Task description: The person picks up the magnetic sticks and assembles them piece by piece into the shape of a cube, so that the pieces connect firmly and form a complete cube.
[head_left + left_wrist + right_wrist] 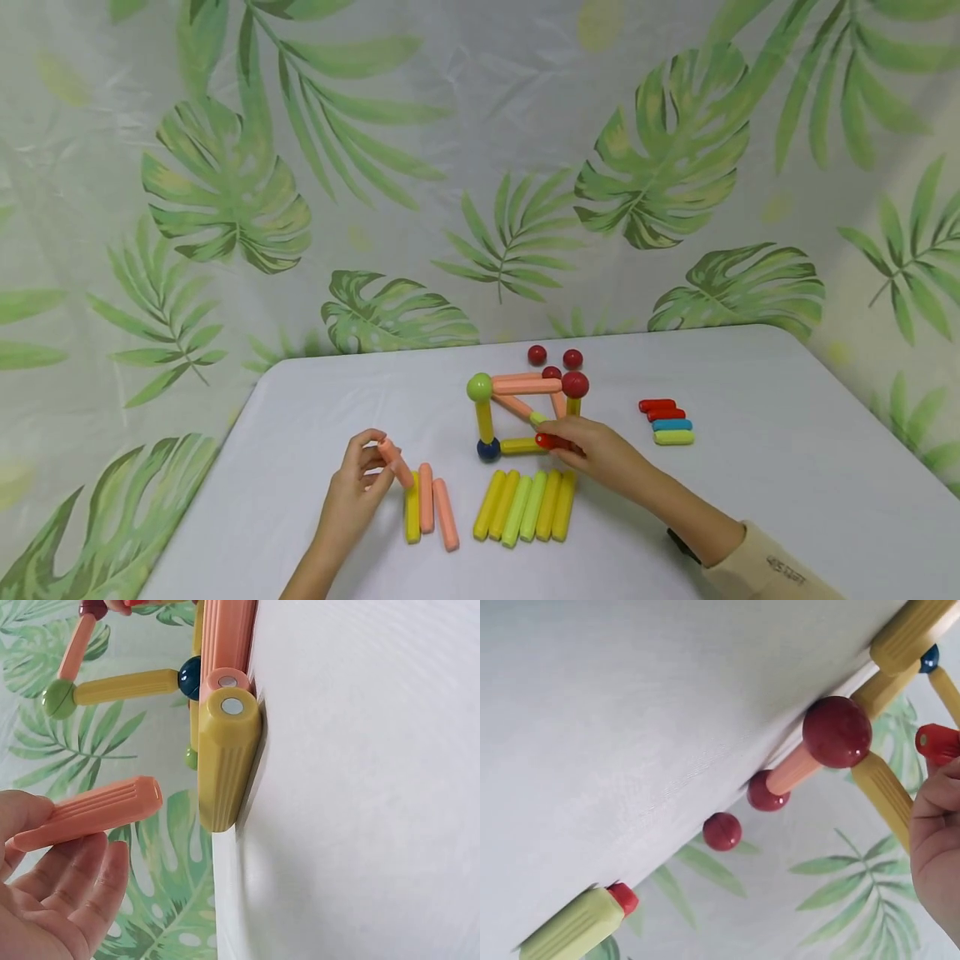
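Observation:
My left hand (352,483) pinches a salmon-pink magnetic stick (397,464) between thumb and fingers, tilted above a yellow stick (412,508) and two pink sticks (446,517) on the table. In the right hand (603,454) is a short red stick (550,441), gripped by the fingertips in front of a frame of sticks and balls. That frame has a green ball (479,387), a red ball (575,385) and a dark blue ball (488,450) at corners, joined by pink and yellow sticks. The right hand hides its lower right part.
A row of yellow and lime-green sticks (522,507) lies before the frame. Loose red balls (537,355) sit at the back. To the right are short red, blue and lime sticks (672,437). A leaf-patterned curtain (495,167) hangs behind the white table (315,408).

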